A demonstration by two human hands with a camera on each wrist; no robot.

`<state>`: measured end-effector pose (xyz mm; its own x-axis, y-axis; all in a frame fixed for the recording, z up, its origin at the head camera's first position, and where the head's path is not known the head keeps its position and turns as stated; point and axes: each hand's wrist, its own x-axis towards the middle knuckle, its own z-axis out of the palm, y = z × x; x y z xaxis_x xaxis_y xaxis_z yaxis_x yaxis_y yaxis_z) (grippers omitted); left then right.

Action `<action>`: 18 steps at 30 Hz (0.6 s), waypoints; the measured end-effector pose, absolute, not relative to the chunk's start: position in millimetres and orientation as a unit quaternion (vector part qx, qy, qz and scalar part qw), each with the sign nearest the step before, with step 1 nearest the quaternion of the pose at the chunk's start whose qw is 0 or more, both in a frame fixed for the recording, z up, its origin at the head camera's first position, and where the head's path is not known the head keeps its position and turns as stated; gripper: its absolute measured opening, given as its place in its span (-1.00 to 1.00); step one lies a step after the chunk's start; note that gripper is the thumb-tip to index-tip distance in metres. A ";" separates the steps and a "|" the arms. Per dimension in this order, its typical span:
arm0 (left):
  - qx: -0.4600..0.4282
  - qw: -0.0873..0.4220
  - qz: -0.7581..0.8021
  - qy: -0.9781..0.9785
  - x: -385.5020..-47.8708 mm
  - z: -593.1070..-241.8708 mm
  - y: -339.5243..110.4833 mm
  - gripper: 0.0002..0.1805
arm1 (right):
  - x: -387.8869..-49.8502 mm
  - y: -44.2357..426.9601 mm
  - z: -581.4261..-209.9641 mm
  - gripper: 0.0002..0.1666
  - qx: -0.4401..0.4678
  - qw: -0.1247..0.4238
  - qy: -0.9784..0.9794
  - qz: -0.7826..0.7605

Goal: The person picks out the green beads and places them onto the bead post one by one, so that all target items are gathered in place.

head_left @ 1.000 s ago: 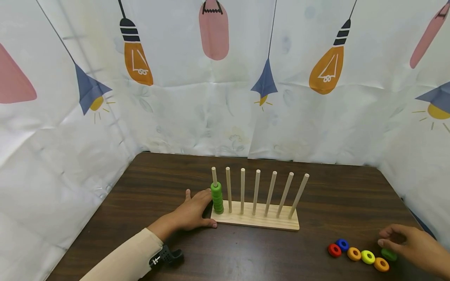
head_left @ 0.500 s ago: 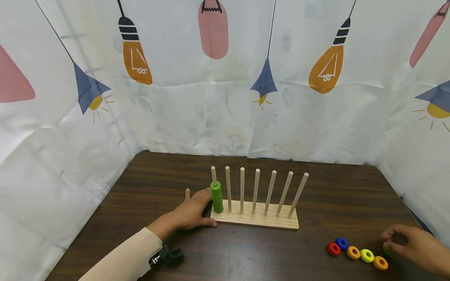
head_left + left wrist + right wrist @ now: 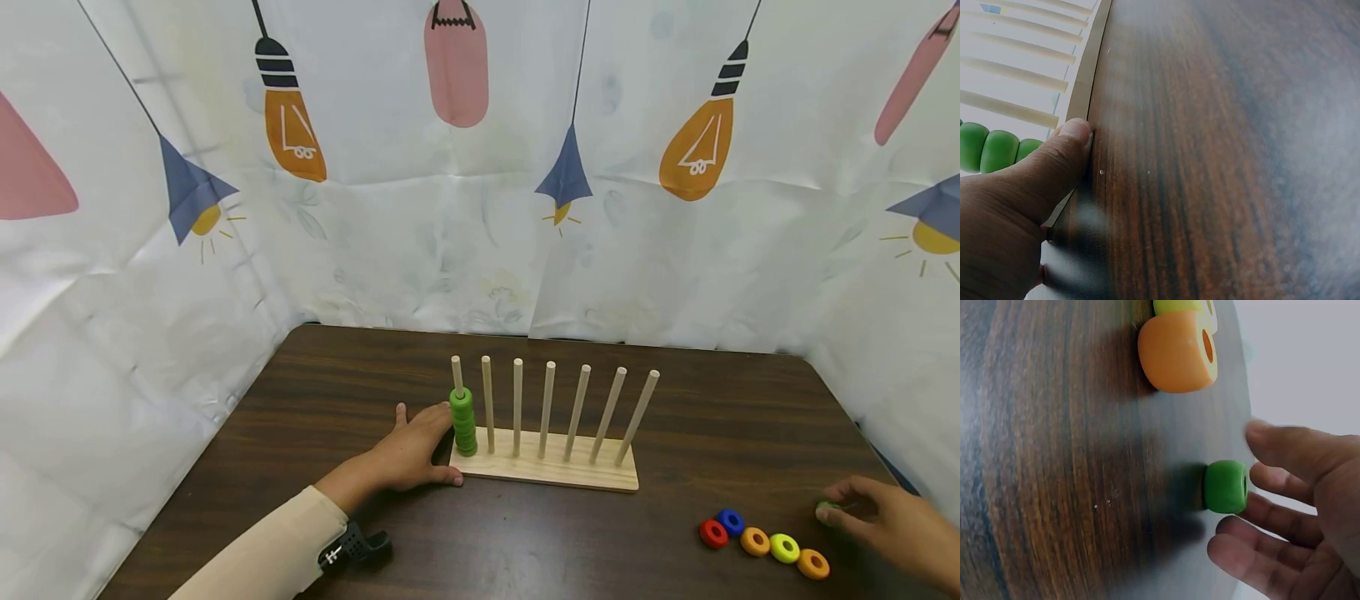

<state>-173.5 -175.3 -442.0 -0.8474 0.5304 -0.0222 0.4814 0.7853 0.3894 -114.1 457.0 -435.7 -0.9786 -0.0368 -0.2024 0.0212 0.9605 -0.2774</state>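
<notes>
My left hand [image 3: 408, 450] grips the left end of a wooden peg stand [image 3: 547, 468]. Its thumb [image 3: 1063, 150] lies on the stand's front edge, while the fingers are partly hidden behind the end. Several green beads [image 3: 463, 423] are stacked on the leftmost peg; the other pegs are bare. Far to the right, my right hand [image 3: 877, 521] is around one green bead [image 3: 1225, 487]. In the right wrist view this bead sits at the table top between thumb and fingers, with the thumb apart from it. The head view shows just a sliver of it.
Loose beads lie in a row left of my right hand: red [image 3: 713, 534], blue [image 3: 731, 522], orange [image 3: 755, 542], yellow [image 3: 785, 548] and another orange bead [image 3: 813, 564]. Dark wood-grain table [image 3: 360, 358] surrounds the stand. A patterned curtain [image 3: 495, 250] hangs behind it.
The green bead by my right hand has shifted away from the nearest orange bead, towards the far side. My right hand has moved slightly right. The left hand and stand stay put.
</notes>
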 end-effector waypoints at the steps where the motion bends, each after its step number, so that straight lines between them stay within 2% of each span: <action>1: 0.268 0.066 0.187 0.943 -173.5 -441.9 -175.1 -0.02 | -114.1 457.8 -436.1 -0.30 0.000 0.112 0.984 -0.141; 4: 0.268 0.066 0.185 0.943 -173.3 -441.6 -174.8 -0.02 | -113.4 458.9 -437.1 -0.24 -0.003 0.127 0.983 -0.135; 10: 0.269 0.065 0.186 0.943 -173.6 -441.3 -174.9 -0.03 | -113.7 453.1 -436.6 -0.43 -0.019 0.119 0.984 -0.130; 18: 0.271 0.065 0.186 0.942 -173.8 -441.4 -174.5 -0.01 | -125.8 423.6 -428.2 -0.51 -0.048 0.041 0.982 -0.179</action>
<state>-173.8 -174.5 -441.4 -0.8451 0.5342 -0.0213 0.4860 0.7842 0.3858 -125.8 423.6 -428.2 -0.9920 -0.1090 -0.0633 -0.0797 0.9315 -0.3549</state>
